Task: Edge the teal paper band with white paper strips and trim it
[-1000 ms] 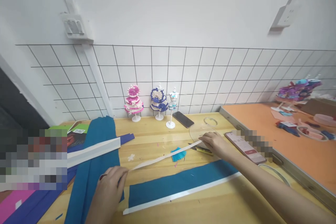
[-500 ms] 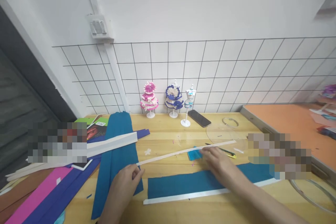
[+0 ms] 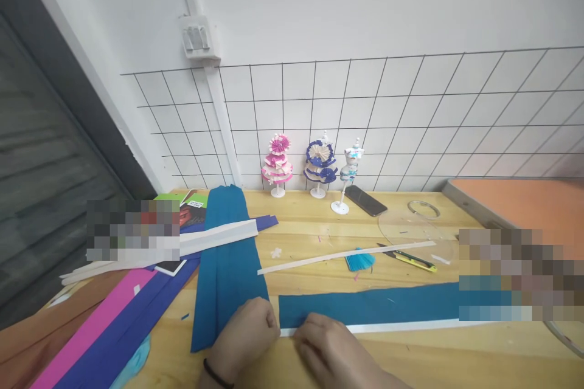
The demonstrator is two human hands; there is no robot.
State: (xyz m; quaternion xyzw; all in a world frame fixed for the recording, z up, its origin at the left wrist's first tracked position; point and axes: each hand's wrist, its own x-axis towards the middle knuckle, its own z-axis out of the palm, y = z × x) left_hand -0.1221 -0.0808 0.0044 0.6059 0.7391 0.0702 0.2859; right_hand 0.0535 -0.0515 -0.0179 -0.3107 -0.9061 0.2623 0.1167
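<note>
A long teal crepe paper strip (image 3: pixel 365 310) lies across the front of the table, with a narrow white strip (image 3: pixel 401 326) along its near edge. My left hand (image 3: pixel 250 331), a black band on its wrist, is closed at the white strip's left end; its fingertips are partly hidden. Just to the right, my right hand (image 3: pixel 326 340) is closed over the same strip, touching the teal paper's lower edge. Beyond them rests a loose white strip (image 3: pixel 319 261), held by neither hand. A folded teal crepe sheet (image 3: pixel 223 310) lies left of my hands.
Three small dress stands, one pink (image 3: pixel 277 167), one purple (image 3: pixel 319 170) and one mostly white (image 3: pixel 351 164), line the back. A phone (image 3: pixel 366 200), a yellow cutter (image 3: pixel 415 260) and a pleated blue paper fan (image 3: pixel 359 259) lie nearby. Coloured paper strips (image 3: pixel 104 328) pile up leftward.
Both hands have left the loose white strip, which now lies on the table. They have come nearer and together at the left end of the white strip along the teal paper. The view has shifted.
</note>
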